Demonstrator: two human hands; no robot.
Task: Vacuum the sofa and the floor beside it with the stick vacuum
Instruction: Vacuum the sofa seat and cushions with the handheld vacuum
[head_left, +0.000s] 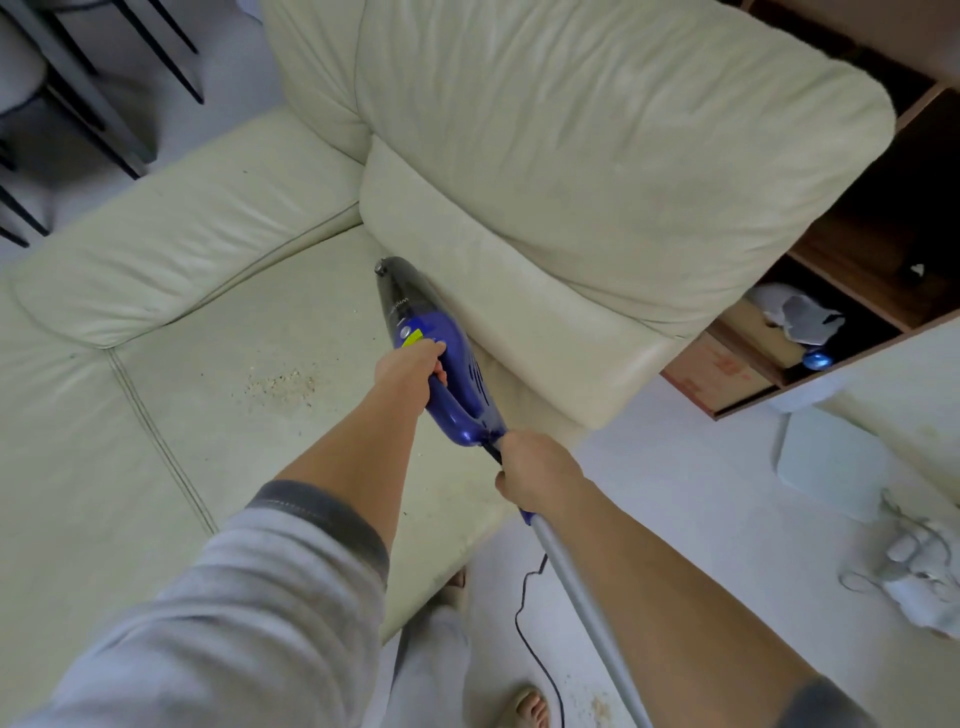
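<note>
The blue stick vacuum (447, 358) lies along the cream sofa (597, 156), its dark nozzle at the crease where seat meets back cushion. The left hand (415, 369) has its grip closed round the loop handle; the right hand (540, 475) grasps the grey tube (587, 603), seemingly near its joint. Crumbs (283, 387) lie on the seat left of the vacuum.

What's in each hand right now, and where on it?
Left hand grips the vacuum's blue loop handle; right hand grips its grey tube at the top.
</note>
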